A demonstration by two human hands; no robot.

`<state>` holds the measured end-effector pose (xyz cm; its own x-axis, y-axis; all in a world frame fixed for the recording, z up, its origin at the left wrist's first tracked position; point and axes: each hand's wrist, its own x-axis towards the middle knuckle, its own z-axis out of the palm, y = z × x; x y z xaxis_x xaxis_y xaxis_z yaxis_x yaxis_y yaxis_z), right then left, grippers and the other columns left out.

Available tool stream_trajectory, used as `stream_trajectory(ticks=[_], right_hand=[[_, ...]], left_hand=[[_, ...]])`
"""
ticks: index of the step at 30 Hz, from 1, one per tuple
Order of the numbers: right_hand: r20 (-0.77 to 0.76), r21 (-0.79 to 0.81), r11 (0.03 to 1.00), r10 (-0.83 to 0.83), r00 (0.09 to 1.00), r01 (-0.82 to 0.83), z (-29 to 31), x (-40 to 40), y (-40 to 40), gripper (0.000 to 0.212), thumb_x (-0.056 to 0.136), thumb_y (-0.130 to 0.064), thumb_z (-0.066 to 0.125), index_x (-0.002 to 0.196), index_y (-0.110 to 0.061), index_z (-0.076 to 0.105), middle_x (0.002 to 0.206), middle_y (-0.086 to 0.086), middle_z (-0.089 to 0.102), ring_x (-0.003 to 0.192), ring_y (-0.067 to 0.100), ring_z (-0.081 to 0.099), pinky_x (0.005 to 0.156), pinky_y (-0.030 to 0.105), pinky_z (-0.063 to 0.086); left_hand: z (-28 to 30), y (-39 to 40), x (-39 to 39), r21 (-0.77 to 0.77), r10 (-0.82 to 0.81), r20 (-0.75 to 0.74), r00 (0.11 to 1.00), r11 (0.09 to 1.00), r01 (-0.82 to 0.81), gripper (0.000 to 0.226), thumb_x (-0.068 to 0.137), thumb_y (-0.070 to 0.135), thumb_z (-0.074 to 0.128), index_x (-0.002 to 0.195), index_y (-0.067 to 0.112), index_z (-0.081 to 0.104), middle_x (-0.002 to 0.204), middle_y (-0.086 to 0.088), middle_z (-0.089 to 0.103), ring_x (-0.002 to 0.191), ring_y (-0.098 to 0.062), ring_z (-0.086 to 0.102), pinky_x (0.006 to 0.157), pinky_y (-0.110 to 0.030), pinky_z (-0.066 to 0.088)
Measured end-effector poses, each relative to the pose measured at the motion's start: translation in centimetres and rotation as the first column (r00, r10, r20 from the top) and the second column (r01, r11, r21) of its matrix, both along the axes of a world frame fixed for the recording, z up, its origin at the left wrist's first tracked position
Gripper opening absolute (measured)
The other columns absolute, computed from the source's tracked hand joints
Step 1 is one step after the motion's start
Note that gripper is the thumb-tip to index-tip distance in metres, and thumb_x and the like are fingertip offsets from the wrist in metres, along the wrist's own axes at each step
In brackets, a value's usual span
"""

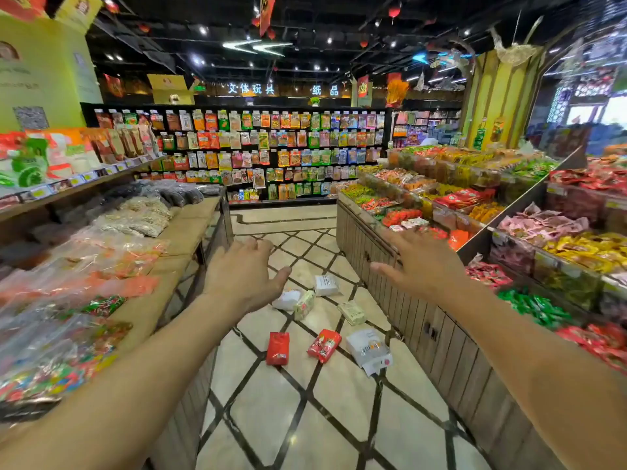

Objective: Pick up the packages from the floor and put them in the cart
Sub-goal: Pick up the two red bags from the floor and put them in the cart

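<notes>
Head view shows me an aisle where the packages lie scattered on the floor (305, 418): two red packets (278, 348) (324, 345), a white pouch (369, 351), two pale green packs (304, 304) (352, 312), a white bag (286, 299) and a white box (325, 285). My left hand (242, 276) and right hand (419, 266) hang well above them, each grip spread apart and holding nothing. I see no cart anywhere, so I judge the job not yet begun, with every package left to lift.
</notes>
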<state>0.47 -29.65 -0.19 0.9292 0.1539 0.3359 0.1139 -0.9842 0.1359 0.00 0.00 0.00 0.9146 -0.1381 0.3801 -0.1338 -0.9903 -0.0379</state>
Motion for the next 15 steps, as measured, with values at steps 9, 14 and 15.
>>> stream_trajectory(ticks=[9,14,15], right_hand=[[-0.077,0.024,1.000,0.014,0.997,-0.012,-2.2,14.9,-2.2,0.112,0.074,-0.093,-0.002,0.160,-0.032,0.036,0.158,0.002,0.050,0.139,0.030,0.052,0.103,0.046,0.053],[-0.096,0.036,0.999,0.019,0.995,-0.015,-2.0,23.6,-3.6,0.079,0.099,-0.075,0.035,0.164,-0.031,0.028,0.162,0.002,0.043,0.144,0.029,0.047,0.107,0.046,0.051],[-0.093,0.031,0.999,0.016,0.995,-0.014,-2.1,25.3,-3.9,0.078,0.100,-0.074,0.036,0.164,-0.030,0.028,0.162,0.002,0.043,0.143,0.029,0.047,0.106,0.047,0.050]], left_hand=[[-2.6,-2.5,14.4,0.084,0.026,-0.107,0.994,0.996,-0.017,0.068,0.101,0.065,0.040,0.152,0.020,0.048,0.148,-0.007,0.058,0.138,-0.030,0.051,0.109,-0.046,0.040],[-3.0,-3.8,22.9,0.036,0.055,-0.113,0.992,0.998,-0.051,0.064,0.101,0.065,0.042,0.148,0.022,0.052,0.139,-0.005,0.063,0.131,-0.028,0.055,0.102,-0.043,0.044],[-3.2,-4.0,24.5,0.030,0.057,-0.116,0.992,0.998,-0.054,0.063,0.101,0.064,0.043,0.147,0.022,0.052,0.138,-0.005,0.063,0.130,-0.028,0.056,0.101,-0.043,0.044]])
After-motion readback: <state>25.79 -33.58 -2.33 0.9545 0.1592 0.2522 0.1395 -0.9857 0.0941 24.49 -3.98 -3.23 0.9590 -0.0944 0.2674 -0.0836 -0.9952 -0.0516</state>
